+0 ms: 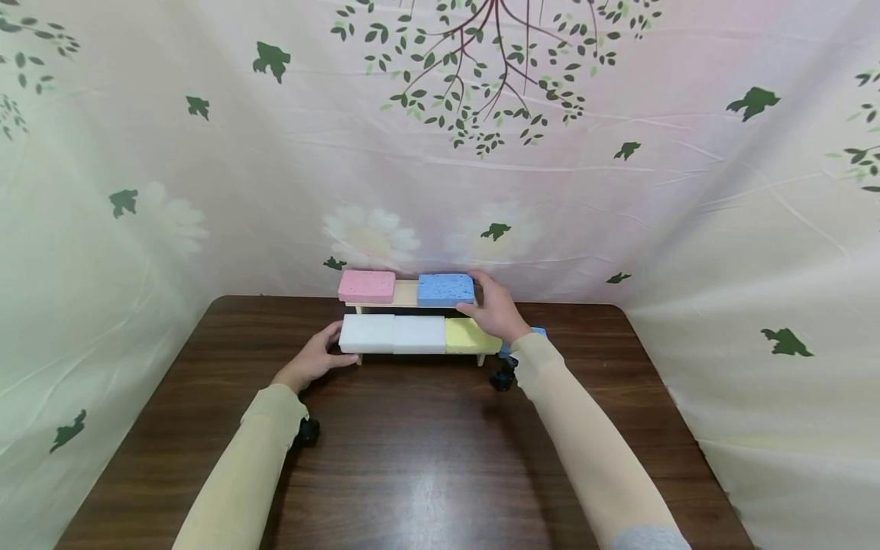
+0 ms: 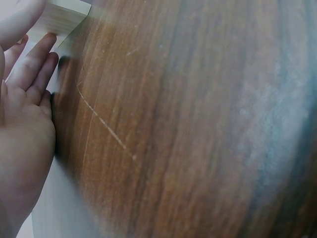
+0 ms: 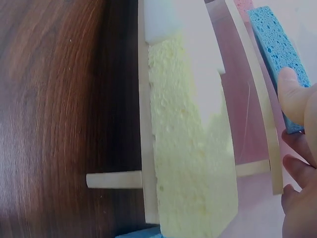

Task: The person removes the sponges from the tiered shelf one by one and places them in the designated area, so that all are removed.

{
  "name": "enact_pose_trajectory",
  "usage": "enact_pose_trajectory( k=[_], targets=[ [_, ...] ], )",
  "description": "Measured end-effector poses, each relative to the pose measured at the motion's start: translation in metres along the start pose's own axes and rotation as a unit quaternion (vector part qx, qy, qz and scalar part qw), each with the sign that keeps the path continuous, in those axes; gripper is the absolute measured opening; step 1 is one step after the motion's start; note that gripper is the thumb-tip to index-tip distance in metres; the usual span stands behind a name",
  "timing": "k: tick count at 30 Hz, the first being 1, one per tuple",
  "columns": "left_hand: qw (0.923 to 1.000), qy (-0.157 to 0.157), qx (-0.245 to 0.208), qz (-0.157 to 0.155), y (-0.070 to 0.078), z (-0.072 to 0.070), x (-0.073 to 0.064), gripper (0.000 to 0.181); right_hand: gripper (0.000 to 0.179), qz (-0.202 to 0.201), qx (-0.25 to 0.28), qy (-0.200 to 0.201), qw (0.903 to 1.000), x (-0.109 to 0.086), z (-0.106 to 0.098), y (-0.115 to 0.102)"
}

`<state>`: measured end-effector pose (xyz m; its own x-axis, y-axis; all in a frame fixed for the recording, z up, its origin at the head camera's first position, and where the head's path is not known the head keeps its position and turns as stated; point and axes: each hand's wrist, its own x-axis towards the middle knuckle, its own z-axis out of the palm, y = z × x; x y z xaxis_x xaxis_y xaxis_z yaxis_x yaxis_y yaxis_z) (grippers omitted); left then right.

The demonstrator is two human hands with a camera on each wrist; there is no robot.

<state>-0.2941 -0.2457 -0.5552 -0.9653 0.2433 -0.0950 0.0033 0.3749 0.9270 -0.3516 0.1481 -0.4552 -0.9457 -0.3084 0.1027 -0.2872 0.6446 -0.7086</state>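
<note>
A small two-tier wooden rack (image 1: 406, 293) stands near the table's back edge. On its upper tier lie a pink sponge (image 1: 367, 286) at left and a blue sponge (image 1: 445, 289) at right. Two white sponge blocks (image 1: 393, 334) and a yellow sponge (image 1: 471, 335) sit side by side along the lower tier. My right hand (image 1: 496, 308) pinches the right end of the upper blue sponge, thumb on its front side (image 3: 277, 74). At the rack's lower left end, my left hand (image 1: 315, 357) holds the wood between thumb and fingers, fingertips against the pale board (image 2: 62, 17).
Another blue sponge (image 1: 539, 331) shows behind the right wrist, beside the rack's right end. The dark brown wooden table (image 1: 412, 443) extends toward me. A printed cloth backdrop (image 1: 426, 198) hangs just behind the rack and along both sides.
</note>
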Motion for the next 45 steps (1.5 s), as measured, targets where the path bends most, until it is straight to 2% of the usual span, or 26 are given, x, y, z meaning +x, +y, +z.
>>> enact_pose_trajectory(
  k=[17,29,45],
  targets=[
    [1.0000,0.000,0.004,0.006,-0.002,0.000,0.001,0.092,0.074,-0.017,-0.011,0.005,0.9998,-0.014,-0.013,0.019],
    [1.0000,-0.002,0.006,0.004,0.000,-0.001,0.000,0.093,0.076,-0.002,-0.005,0.012,0.9999,-0.023,-0.024,0.030],
    [1.0000,0.002,0.004,0.000,0.000,0.000,-0.001,0.092,0.076,0.004,-0.027,0.024,0.9993,-0.035,-0.038,0.044]
  ],
)
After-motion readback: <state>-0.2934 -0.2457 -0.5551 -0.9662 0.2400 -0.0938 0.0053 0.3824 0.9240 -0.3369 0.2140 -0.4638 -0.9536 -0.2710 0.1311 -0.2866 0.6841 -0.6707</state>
